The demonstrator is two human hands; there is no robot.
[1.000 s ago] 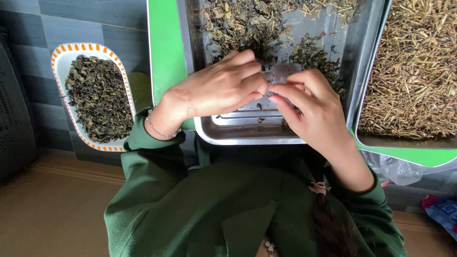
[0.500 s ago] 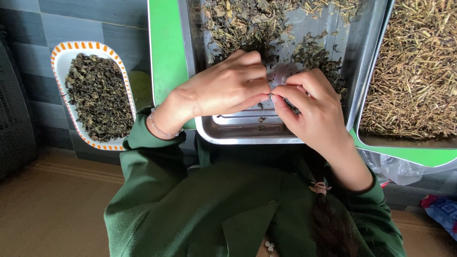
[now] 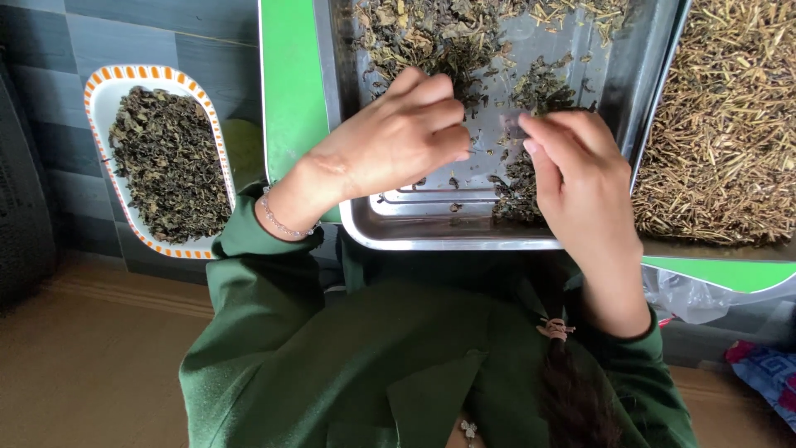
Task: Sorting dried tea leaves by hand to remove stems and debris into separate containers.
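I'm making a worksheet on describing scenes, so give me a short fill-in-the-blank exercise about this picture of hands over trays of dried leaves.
1. Both the left hand and the right hand are over the ____ tray of loose dried leaves.
2. The white dish of dark leaves, at the person's left, has an ____ striped rim.
3. The tray of straw-coloured stems lies to the person's ____.
4. The bracelet is on the ____ wrist.

Missing words: metal; orange; right; left
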